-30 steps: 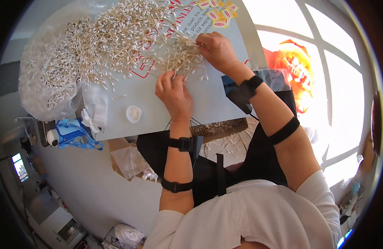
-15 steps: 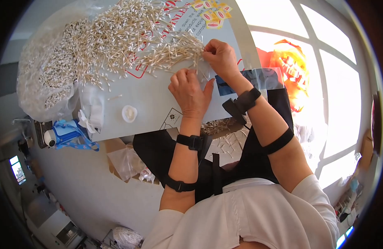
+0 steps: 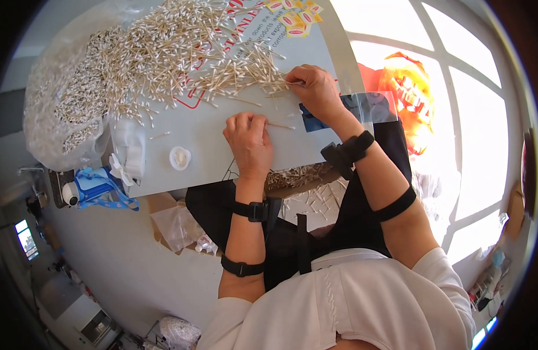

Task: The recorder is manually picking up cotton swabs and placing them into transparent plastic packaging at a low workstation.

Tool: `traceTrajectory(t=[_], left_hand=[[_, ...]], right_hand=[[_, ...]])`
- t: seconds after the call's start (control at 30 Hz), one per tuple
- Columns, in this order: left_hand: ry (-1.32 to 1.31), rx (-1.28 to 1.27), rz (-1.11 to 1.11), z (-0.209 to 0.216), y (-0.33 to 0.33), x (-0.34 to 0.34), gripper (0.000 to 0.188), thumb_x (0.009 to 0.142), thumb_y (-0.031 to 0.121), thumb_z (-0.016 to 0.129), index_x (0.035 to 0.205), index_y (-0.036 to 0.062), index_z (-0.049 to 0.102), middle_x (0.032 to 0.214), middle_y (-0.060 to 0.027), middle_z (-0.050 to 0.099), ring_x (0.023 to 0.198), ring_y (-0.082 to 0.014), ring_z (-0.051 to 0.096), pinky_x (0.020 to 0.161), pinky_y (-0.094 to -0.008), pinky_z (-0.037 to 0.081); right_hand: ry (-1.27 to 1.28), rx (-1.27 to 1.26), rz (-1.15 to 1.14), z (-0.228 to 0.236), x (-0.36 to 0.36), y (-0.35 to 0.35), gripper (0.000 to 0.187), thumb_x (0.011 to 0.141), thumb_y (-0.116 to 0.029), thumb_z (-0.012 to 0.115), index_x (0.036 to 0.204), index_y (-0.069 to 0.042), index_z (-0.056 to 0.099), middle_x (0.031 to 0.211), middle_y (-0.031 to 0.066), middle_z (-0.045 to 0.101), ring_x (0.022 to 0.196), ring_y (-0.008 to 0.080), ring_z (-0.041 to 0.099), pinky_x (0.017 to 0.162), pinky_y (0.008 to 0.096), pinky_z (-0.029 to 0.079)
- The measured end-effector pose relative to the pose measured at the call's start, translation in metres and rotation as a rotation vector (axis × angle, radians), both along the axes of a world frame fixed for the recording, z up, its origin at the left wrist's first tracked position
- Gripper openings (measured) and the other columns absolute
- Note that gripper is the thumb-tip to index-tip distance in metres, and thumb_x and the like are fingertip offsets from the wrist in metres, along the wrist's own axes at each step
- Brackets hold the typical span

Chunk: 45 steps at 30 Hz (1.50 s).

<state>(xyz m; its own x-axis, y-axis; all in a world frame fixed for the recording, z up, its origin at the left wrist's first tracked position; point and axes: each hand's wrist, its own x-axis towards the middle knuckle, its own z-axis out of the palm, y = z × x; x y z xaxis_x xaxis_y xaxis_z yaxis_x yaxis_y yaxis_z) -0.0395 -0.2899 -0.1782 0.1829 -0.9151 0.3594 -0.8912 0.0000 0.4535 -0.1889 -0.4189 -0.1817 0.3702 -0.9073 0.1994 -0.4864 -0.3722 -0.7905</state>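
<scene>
A loose pile of cotton swabs spreads over the grey table top, with a thinner tail reaching toward my right hand. My left hand is closed near the table's front, and a single cotton swab sticks out to the right from its fingertips. At the right end of the tail, my right hand is pinched shut on the white tip of a cotton swab; other swabs lie right beside its fingers, partly hidden.
A clear bag of swabs lies at the far left. A small white cup, a white roll and a blue strapped bottle sit nearer. Yellow packets lie at the back; below the table edge stands a box of swabs.
My left hand has moved left and toward me, away from the right hand, with a swab now showing at its fingertips. My right hand has shifted slightly nearer, its fingers still pinched.
</scene>
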Motion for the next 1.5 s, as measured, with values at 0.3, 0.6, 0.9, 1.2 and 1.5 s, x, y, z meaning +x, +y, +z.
traceTrajectory(t=[0.3, 0.6, 0.9, 1.2, 1.5], left_hand=[[0.031, -0.1, -0.08, 0.012, -0.041, -0.005, 0.018, 0.07, 0.004, 0.074, 0.085, 0.012, 0.067, 0.091, -0.0017, 0.059, 0.095, -0.0257, 0.053, 0.084, -0.0401, 0.04], [-0.16, 0.064, -0.069, 0.006, -0.061, -0.005, 0.016, 0.072, 0.008, 0.076, 0.084, 0.0127, 0.065, 0.091, -0.0017, 0.056, 0.098, -0.0259, 0.052, 0.083, -0.0415, 0.04], [-0.1, 0.167, -0.072, 0.021, -0.043, 0.023, 0.013, 0.076, 0.001, 0.069, 0.082, 0.0095, 0.061, 0.094, -0.0057, 0.056, 0.097, -0.0299, 0.051, 0.084, -0.0449, 0.041], [0.529, 0.295, -0.011, 0.024, -0.027, 0.005, 0.012, 0.076, 0.005, 0.074, 0.079, 0.0048, 0.062, 0.087, -0.0069, 0.059, 0.092, -0.0296, 0.051, 0.081, -0.0385, 0.044], [0.137, 0.161, -0.096, 0.018, -0.022, 0.016, 0.022, 0.069, 0.007, 0.079, 0.088, 0.0075, 0.067, 0.091, -0.005, 0.06, 0.094, -0.0283, 0.053, 0.083, -0.0409, 0.044]], right_hand=[[-0.159, 0.135, -0.204, 0.002, -0.007, 0.007, 0.012, 0.072, -0.013, 0.072, 0.081, -0.005, 0.069, 0.087, 0.0099, 0.064, 0.087, 0.0308, 0.062, 0.078, 0.0394, 0.05], [0.085, -0.227, -0.063, -0.001, -0.01, 0.045, 0.01, 0.069, -0.007, 0.07, 0.07, -0.006, 0.06, 0.092, 0.0071, 0.06, 0.091, 0.0302, 0.059, 0.074, 0.0409, 0.05], [-0.057, -0.115, -0.125, 0.006, -0.01, 0.04, 0.011, 0.071, -0.006, 0.071, 0.079, -0.007, 0.065, 0.096, 0.007, 0.059, 0.089, 0.0293, 0.061, 0.072, 0.0386, 0.052], [0.052, -0.334, 0.113, 0.01, 0.002, 0.05, 0.006, 0.071, -0.011, 0.069, 0.074, -0.009, 0.064, 0.087, 0.005, 0.059, 0.087, 0.0252, 0.061, 0.07, 0.0377, 0.052], [0.33, -0.079, 0.513, 0.042, -0.025, 0.088, 0.022, 0.074, -0.017, 0.077, 0.072, -0.005, 0.058, 0.077, 0.0084, 0.059, 0.071, 0.0314, 0.062, 0.061, 0.0414, 0.05]])
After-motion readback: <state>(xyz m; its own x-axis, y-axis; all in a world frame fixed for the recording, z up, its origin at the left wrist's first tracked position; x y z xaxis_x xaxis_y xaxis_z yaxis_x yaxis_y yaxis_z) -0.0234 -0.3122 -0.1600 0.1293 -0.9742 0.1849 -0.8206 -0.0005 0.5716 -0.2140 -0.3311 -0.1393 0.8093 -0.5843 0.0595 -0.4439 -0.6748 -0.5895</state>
